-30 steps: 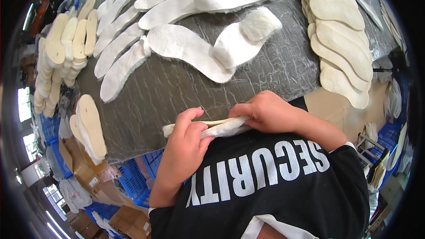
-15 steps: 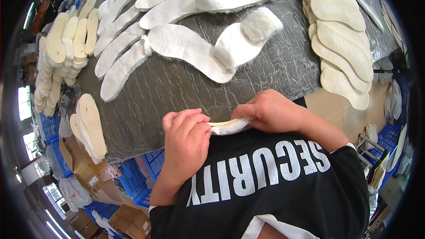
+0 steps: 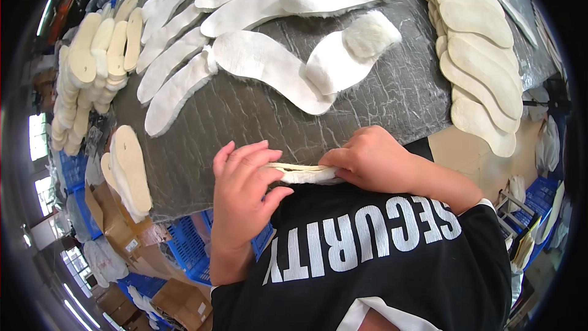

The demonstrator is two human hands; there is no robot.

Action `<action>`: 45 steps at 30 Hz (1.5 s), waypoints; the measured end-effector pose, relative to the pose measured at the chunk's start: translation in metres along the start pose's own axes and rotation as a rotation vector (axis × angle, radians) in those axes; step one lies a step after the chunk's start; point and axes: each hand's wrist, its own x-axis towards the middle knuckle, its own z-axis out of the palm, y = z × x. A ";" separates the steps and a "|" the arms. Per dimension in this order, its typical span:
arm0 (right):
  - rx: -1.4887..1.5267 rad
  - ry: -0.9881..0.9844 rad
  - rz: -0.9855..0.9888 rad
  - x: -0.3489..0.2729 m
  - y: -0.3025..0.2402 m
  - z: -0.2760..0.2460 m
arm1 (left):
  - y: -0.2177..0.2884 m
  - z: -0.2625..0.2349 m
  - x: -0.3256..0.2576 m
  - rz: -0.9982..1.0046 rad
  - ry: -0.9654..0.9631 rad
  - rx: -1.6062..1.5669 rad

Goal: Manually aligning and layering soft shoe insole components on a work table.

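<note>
At the near edge of the table I hold an insole (image 3: 306, 176) edge-on, a cream sheet along its top and white fleece below. My right hand (image 3: 383, 162) is closed on its right end, thumb and fingers pinching both layers. My left hand (image 3: 242, 193) is at the other end with its fingers spread and the thumb apart; a finger is beside or touching the insole's tip. A narrow gap shows between the cream layer and the fleece. Beyond my hands lie white fleece insoles (image 3: 263, 67), one folded over so its fluffy side (image 3: 370, 35) shows.
The table has a dark, crinkled plastic cover (image 3: 239, 122). Cream insole sheets (image 3: 481, 70) overlap in a stack at the right. Finished-looking insoles pile up at the far left (image 3: 82, 55), others at the near left corner (image 3: 131, 168). Blue crates (image 3: 187, 248) and cardboard boxes (image 3: 180, 303) stand below.
My left hand has loosened, its fingers and thumb spreading and shifting slightly left. The right hand keeps its pinch, and the insole lies straighter. The whole view has shifted slightly.
</note>
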 end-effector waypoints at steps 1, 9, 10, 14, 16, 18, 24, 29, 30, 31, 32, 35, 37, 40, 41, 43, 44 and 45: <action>-0.007 -0.005 -0.005 0.000 -0.001 0.000 | 0.002 0.001 0.000 -0.003 0.001 0.003; 0.018 0.009 -0.015 0.000 0.000 0.001 | 0.003 0.009 0.000 0.016 0.010 0.078; 0.027 0.013 -0.012 0.000 -0.001 0.002 | 0.003 0.009 0.000 0.028 0.010 0.076; 0.025 0.021 -0.007 0.000 -0.002 0.002 | 0.001 0.012 0.002 0.037 -0.002 0.073; 0.035 0.031 -0.007 0.000 -0.001 0.002 | -0.001 0.016 0.002 0.044 -0.012 0.060; 0.033 0.028 -0.008 -0.001 0.000 0.003 | -0.003 0.019 0.000 0.045 -0.013 0.030; -0.007 -0.002 -0.061 -0.001 0.003 0.000 | -0.005 0.026 -0.001 0.033 -0.013 -0.035; 0.053 -0.014 -0.108 0.003 -0.001 0.001 | -0.010 0.028 -0.005 0.069 -0.017 -0.143; 0.000 0.003 -0.082 0.003 -0.001 0.003 | -0.010 0.025 -0.002 0.070 -0.017 -0.143; -0.052 0.018 -0.057 0.004 -0.001 0.004 | -0.009 0.020 0.003 -0.012 0.050 -0.213; -0.052 0.019 -0.057 0.004 0.000 0.005 | -0.009 0.017 0.005 -0.094 0.118 -0.282; -0.034 0.049 -0.095 0.000 0.001 0.004 | -0.020 0.013 -0.006 -0.103 0.023 -0.267; 0.005 0.068 -0.104 0.000 0.001 0.006 | -0.021 0.015 -0.008 -0.089 -0.015 -0.260; 0.005 0.052 -0.108 0.002 0.000 0.004 | -0.021 0.021 -0.009 -0.054 -0.032 -0.290; 0.005 0.050 -0.110 0.002 0.000 0.005 | -0.020 0.022 -0.009 -0.056 -0.031 -0.290; 0.027 0.081 -0.136 0.002 0.001 0.004 | -0.019 0.022 -0.008 -0.020 0.103 -0.298; 0.027 0.082 -0.140 0.002 0.001 0.003 | -0.018 0.021 -0.010 -0.021 0.105 -0.295; 0.029 0.087 -0.135 0.001 0.001 0.003 | -0.019 0.020 -0.013 -0.008 0.159 -0.273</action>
